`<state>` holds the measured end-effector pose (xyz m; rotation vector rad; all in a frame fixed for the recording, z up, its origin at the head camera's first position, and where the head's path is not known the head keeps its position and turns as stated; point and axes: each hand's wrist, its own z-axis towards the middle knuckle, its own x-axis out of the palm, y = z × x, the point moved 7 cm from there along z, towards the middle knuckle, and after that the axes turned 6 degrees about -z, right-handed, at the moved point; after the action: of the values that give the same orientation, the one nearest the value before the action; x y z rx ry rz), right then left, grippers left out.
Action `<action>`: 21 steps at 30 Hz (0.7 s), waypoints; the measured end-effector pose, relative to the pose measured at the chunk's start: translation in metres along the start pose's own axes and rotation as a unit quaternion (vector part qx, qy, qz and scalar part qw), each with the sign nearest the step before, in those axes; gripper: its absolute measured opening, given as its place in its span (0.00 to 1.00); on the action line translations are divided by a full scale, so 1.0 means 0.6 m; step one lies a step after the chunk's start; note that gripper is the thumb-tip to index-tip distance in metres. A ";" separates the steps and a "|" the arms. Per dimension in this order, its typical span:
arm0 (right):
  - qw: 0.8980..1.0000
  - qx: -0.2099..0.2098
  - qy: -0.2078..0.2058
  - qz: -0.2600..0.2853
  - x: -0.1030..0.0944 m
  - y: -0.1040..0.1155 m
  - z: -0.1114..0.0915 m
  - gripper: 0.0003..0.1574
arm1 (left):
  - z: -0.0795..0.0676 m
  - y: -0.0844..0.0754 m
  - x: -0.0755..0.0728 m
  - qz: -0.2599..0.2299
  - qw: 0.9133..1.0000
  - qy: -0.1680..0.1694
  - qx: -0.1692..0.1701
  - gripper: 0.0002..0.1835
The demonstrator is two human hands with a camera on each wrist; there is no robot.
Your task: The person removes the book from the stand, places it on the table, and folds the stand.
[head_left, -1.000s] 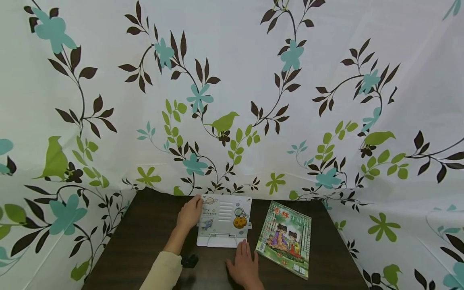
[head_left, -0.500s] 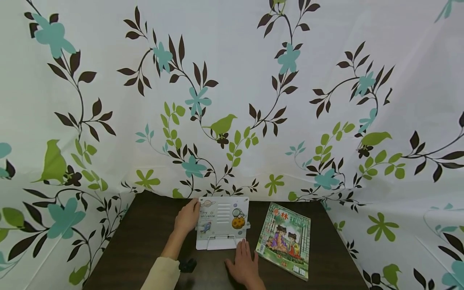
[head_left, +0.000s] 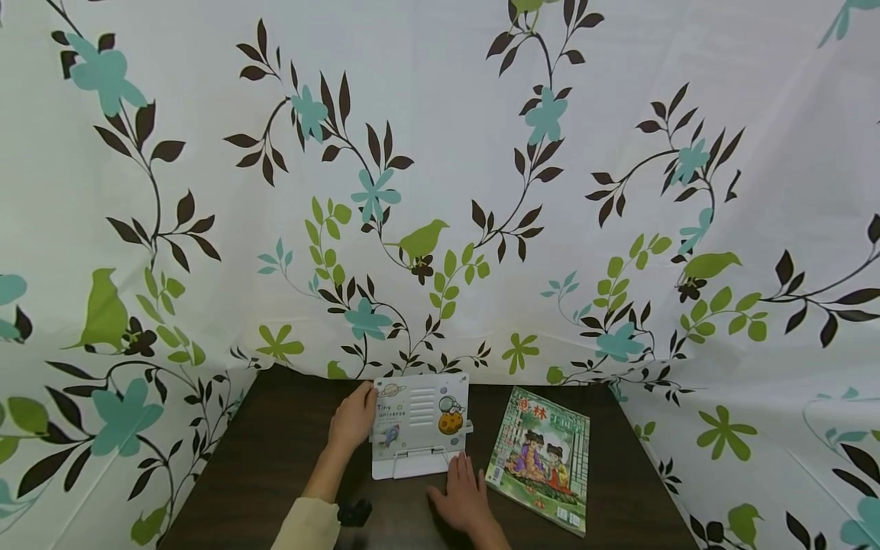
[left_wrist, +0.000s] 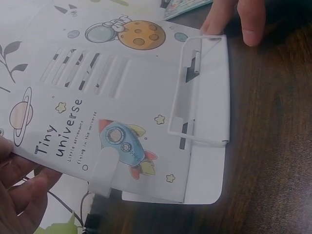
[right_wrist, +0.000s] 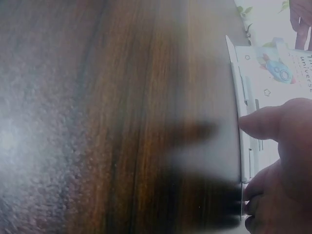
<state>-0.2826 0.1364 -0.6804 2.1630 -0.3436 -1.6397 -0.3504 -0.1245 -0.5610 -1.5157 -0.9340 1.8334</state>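
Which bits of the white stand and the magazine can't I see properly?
- Head view: the back of the white stand, hidden by its own front panel.
- Head view: the magazine's tiniest print, too small to read; its inside pages, hidden by the cover.
- Right wrist view: part of the stand, covered by the right grip; more is cut off by the right edge.

Left forearm (head_left: 325,472): reaches forward, slanting inward; pale sleeve (head_left: 308,525) at its lower end. Left hand (head_left: 354,416): sits farther forward than the right; thumb and curled fingers pinch, as the left wrist view shows. Right forearm (head_left: 490,532): enters at the lower edge, slants inward, bare where visible. Right hand (head_left: 462,496): lies low, back upward; fingers extend forward, thumb spreads leftward. Both hands: apart.
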 end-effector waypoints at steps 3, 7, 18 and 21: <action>1.000 0.009 0.012 -0.010 -0.001 0.001 0.003 0.58 | -0.006 0.002 -0.001 -0.007 1.000 -0.008 0.002 0.13; 1.000 0.010 0.012 -0.023 -0.005 0.004 0.004 0.56 | -0.013 0.001 -0.001 -0.029 0.999 -0.017 0.007 0.13; 0.999 0.003 0.004 -0.042 -0.016 0.012 0.007 0.52 | -0.019 0.006 0.003 -0.037 0.999 -0.037 0.003 0.12; 0.999 0.008 0.000 -0.045 -0.015 0.011 0.008 0.55 | -0.019 0.006 0.003 -0.036 0.998 -0.043 -0.001 0.11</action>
<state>-0.2896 0.1333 -0.6709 2.2206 -0.2629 -1.6910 -0.3395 -0.1239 -0.5662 -1.3958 -1.0164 1.8594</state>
